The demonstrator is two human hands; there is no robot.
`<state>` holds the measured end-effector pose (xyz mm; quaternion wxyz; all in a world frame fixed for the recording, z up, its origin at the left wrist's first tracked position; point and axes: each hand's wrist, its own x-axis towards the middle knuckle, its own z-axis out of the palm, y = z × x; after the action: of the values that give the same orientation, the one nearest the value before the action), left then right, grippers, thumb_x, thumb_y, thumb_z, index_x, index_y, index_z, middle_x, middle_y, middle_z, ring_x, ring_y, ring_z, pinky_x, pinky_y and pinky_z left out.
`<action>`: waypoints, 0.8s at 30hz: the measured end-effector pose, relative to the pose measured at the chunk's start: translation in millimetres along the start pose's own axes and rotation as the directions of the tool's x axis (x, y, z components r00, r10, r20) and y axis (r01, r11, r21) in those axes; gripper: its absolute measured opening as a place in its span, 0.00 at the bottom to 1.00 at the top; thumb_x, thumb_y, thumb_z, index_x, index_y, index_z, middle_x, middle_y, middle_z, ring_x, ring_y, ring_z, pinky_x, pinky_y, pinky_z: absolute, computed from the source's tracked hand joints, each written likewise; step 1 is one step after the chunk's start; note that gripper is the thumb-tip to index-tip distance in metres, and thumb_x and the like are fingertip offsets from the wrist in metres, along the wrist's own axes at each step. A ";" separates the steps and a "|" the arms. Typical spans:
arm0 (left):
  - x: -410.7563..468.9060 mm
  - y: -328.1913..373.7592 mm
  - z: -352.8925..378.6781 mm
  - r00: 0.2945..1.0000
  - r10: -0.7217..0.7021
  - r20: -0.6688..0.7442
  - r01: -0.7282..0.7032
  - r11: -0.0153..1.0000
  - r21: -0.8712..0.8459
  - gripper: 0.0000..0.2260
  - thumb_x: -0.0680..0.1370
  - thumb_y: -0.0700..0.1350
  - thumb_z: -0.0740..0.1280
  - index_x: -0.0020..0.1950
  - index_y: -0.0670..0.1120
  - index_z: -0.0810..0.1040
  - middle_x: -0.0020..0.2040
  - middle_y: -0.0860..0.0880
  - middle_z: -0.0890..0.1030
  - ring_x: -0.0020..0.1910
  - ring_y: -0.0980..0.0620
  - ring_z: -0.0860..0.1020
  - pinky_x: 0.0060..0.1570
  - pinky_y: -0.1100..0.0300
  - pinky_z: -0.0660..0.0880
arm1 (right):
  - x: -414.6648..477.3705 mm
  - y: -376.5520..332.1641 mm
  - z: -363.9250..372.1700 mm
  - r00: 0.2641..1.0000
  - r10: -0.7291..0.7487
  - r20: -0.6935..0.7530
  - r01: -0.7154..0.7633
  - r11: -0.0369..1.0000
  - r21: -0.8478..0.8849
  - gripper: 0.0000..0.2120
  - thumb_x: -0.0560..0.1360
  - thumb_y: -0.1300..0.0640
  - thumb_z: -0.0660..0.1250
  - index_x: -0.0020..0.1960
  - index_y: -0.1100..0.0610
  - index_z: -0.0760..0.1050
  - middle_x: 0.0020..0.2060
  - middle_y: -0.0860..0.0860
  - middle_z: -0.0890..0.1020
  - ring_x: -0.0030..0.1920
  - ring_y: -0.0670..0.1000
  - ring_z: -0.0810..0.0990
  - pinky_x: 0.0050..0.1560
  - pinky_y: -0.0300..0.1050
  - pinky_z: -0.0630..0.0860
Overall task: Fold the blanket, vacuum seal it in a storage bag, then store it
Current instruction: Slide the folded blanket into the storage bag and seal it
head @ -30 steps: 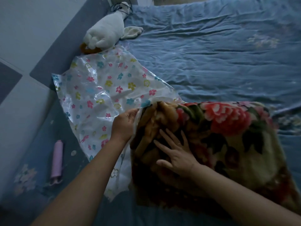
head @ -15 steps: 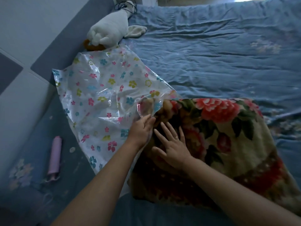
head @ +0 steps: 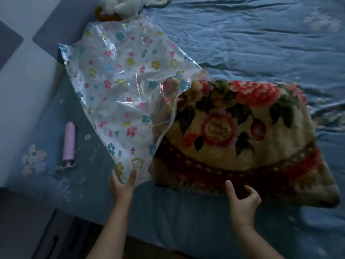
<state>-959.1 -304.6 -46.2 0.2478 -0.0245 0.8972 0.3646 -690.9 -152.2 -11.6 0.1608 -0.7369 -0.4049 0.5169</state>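
The folded floral blanket lies on the bed, its left end tucked a short way into the mouth of the clear flower-printed storage bag. The rest of the blanket lies outside the bag. My left hand holds the bag's near corner, thumb on top of the plastic. My right hand is at the blanket's near edge, thumb and curled fingers closing on the dark red border.
A pink hand pump lies on the bed left of the bag. A white plush toy sits at the top by the padded headboard. The blue bedsheet spreads behind and to the right.
Both hands left the blanket's bag-side end and dropped to the near side, the left to the bag's corner, the right to the blanket's edge. The bag mouth now covers the blanket's end.
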 end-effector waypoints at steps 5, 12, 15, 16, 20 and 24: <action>-4.1 -22.8 11.0 0.985 0.136 0.108 -0.125 0.986 -0.109 0.48 0.62 0.49 0.83 0.76 0.57 0.60 0.69 0.51 0.71 0.65 0.53 0.73 0.64 0.54 0.71 | -2.5 6.6 29.7 0.787 0.391 0.478 -0.592 0.699 0.402 0.41 0.68 0.36 0.67 0.74 0.53 0.60 0.71 0.53 0.66 0.71 0.57 0.65 0.67 0.57 0.66; -5.8 -12.8 21.4 0.976 0.191 -0.105 -0.192 0.981 -0.003 0.24 0.72 0.47 0.76 0.67 0.46 0.76 0.67 0.47 0.73 0.63 0.46 0.74 0.62 0.53 0.73 | -12.4 30.2 90.4 0.628 0.194 0.754 -0.702 0.559 0.441 0.48 0.52 0.38 0.80 0.67 0.56 0.72 0.60 0.55 0.79 0.62 0.55 0.76 0.65 0.55 0.70; -10.1 -10.4 21.1 0.974 0.190 -0.125 -0.193 0.981 -0.015 0.14 0.74 0.46 0.74 0.58 0.47 0.79 0.62 0.48 0.74 0.53 0.48 0.76 0.51 0.58 0.74 | -15.3 40.6 113.4 0.607 0.169 0.777 -0.731 0.503 0.461 0.47 0.43 0.41 0.83 0.58 0.57 0.76 0.44 0.53 0.85 0.47 0.52 0.80 0.48 0.47 0.74; -10.4 -10.8 20.4 0.976 0.180 -0.122 -0.183 0.983 -0.011 0.10 0.74 0.46 0.74 0.54 0.48 0.80 0.59 0.48 0.74 0.50 0.49 0.76 0.48 0.60 0.72 | -16.8 41.1 120.7 0.600 0.153 0.785 -0.744 0.469 0.476 0.46 0.43 0.41 0.83 0.56 0.57 0.77 0.42 0.54 0.84 0.43 0.52 0.79 0.43 0.46 0.74; -7.5 -15.5 15.7 0.979 0.186 -0.082 -0.185 0.983 0.021 0.04 0.75 0.45 0.73 0.45 0.47 0.80 0.49 0.47 0.75 0.41 0.54 0.71 0.39 0.70 0.69 | -17.8 37.3 146.1 0.632 0.137 0.763 -0.740 0.401 0.541 0.50 0.42 0.41 0.84 0.60 0.58 0.75 0.55 0.57 0.80 0.50 0.55 0.77 0.47 0.49 0.76; -4.7 -13.2 11.0 0.976 0.211 -0.051 -0.211 0.977 0.012 0.04 0.74 0.45 0.73 0.44 0.46 0.80 0.47 0.47 0.76 0.38 0.60 0.71 0.35 0.76 0.65 | -22.2 25.5 149.5 0.666 0.068 0.743 -0.717 0.336 0.611 0.56 0.41 0.44 0.85 0.66 0.57 0.72 0.68 0.58 0.73 0.69 0.61 0.67 0.72 0.59 0.59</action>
<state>-947.3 -307.5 -59.2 0.1846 0.0622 0.9022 0.3849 -816.3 -212.2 -76.2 0.2378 -0.4154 0.1016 0.8721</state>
